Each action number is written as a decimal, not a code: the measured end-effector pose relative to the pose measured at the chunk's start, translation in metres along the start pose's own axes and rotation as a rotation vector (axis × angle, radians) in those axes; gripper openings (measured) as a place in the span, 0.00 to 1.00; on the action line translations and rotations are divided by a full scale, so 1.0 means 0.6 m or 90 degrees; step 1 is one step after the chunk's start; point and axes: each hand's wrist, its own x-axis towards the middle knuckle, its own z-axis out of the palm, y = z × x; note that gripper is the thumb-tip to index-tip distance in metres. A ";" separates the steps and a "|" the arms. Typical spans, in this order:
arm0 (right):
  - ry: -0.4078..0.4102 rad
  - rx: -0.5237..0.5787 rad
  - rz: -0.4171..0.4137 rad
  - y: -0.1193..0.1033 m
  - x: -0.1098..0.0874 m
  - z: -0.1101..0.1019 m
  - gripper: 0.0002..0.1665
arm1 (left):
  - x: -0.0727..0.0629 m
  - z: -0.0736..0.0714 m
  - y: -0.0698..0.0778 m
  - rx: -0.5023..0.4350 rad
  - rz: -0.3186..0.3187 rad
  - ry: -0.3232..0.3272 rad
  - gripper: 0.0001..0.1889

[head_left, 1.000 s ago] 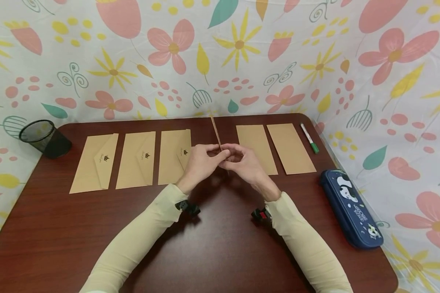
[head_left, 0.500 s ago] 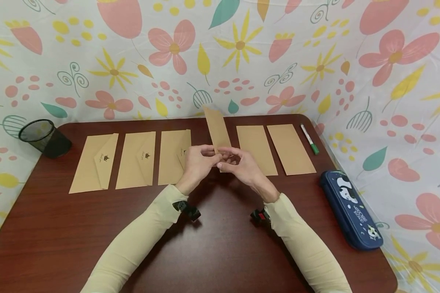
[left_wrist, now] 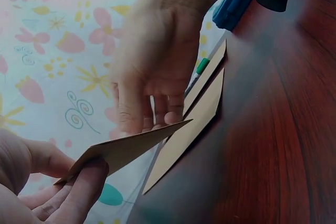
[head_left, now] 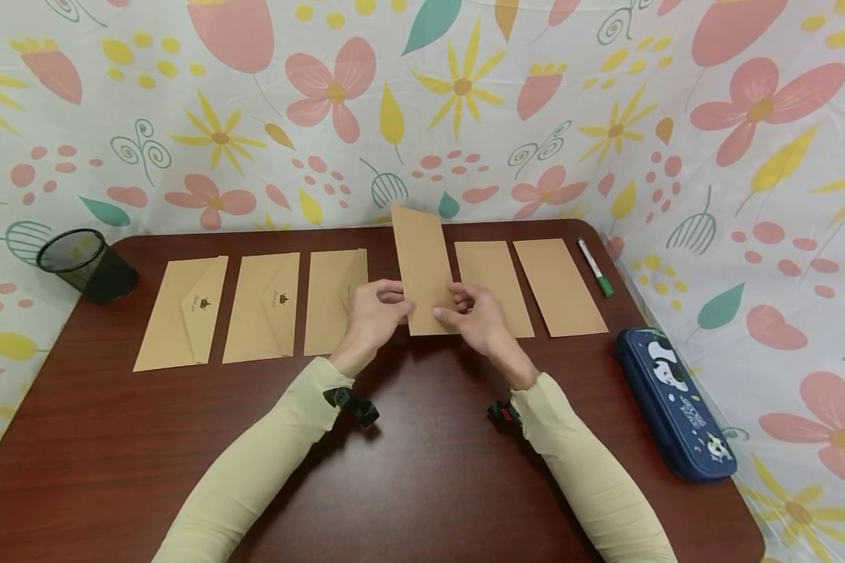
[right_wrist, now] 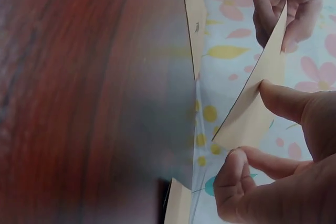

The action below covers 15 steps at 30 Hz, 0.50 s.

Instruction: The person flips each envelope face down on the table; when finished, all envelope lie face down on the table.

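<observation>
tan rectangular paper envelope [head_left: 424, 266], plain face showing, held tilted above dark red-brown wooden table [head_left: 429, 485], between three flap-up tan envelopes [head_left: 253, 313] leftward and two plain tan ones [head_left: 559, 289] rightward. bare left hand [head_left: 373, 320] pinches its left edge. bare right hand [head_left: 484, 317]: thumb touching face near right edge; cannot tell whether fingers grip behind.

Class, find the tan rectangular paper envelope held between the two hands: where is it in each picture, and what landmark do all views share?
Head: the tan rectangular paper envelope is at the centre.
Left wrist: the envelope slants across the area below and left of centre.
Right wrist: the envelope slants right of centre.
Shared landmark: the dark red-brown wooden table.
</observation>
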 end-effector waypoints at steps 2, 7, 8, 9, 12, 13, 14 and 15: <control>0.003 -0.015 0.010 0.002 0.001 -0.001 0.36 | 0.000 -0.002 -0.001 -0.001 -0.004 0.003 0.17; -0.009 -0.039 0.032 0.004 0.000 -0.006 0.39 | 0.003 -0.007 -0.006 -0.001 -0.019 0.008 0.17; -0.011 -0.045 0.034 0.004 0.000 -0.006 0.39 | 0.004 -0.008 -0.008 0.002 -0.022 0.008 0.17; -0.013 -0.049 0.036 0.004 -0.001 -0.007 0.40 | 0.004 -0.009 -0.009 0.007 -0.023 0.008 0.17; -0.007 -0.073 0.030 0.003 -0.001 -0.006 0.40 | 0.008 -0.013 -0.013 0.036 -0.024 0.008 0.16; -0.003 -0.082 0.027 0.003 -0.001 -0.005 0.41 | 0.009 -0.015 -0.015 0.050 -0.023 0.008 0.16; 0.000 -0.095 0.023 0.003 0.000 -0.004 0.41 | 0.011 -0.016 -0.016 0.065 -0.022 0.008 0.16; 0.004 -0.109 0.019 0.003 0.001 -0.002 0.41 | 0.012 -0.018 -0.018 0.083 -0.020 0.008 0.16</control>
